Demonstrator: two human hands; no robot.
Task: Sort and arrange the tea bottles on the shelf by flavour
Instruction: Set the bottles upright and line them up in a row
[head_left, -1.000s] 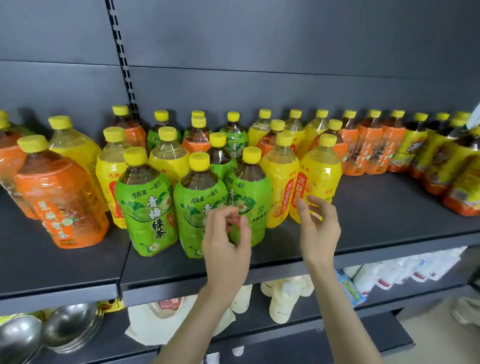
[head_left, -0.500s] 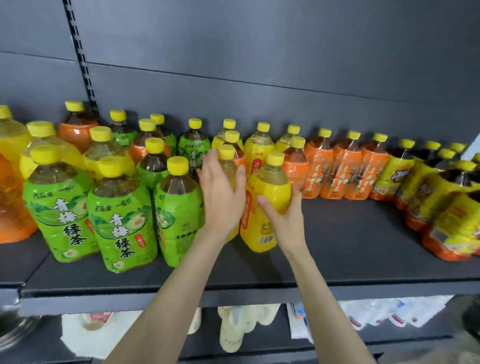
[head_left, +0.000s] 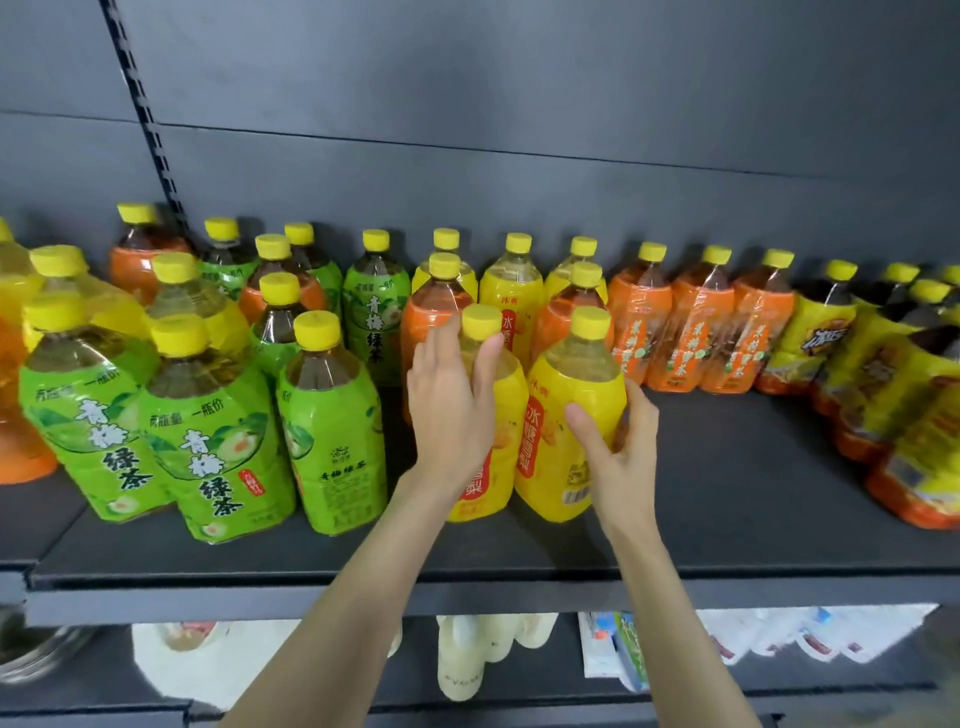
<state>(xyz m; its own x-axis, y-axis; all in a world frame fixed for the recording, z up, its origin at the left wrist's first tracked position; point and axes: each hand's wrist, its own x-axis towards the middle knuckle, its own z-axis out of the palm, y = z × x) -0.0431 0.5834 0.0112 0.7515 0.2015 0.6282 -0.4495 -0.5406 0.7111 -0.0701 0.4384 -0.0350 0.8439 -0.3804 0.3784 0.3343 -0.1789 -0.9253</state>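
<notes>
Both hands now grip yellow bottles: left hand (head_left: 451, 410) hides one (head_left: 506, 415); right hand (head_left: 618, 452) another (head_left: 566, 410).

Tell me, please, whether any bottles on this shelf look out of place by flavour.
Yes. Two orange-label bottles stand among the yellow-label ones behind both hands, and another orange one sits amid the green bottles at left. Nothing looks spilled or tipped.
</notes>
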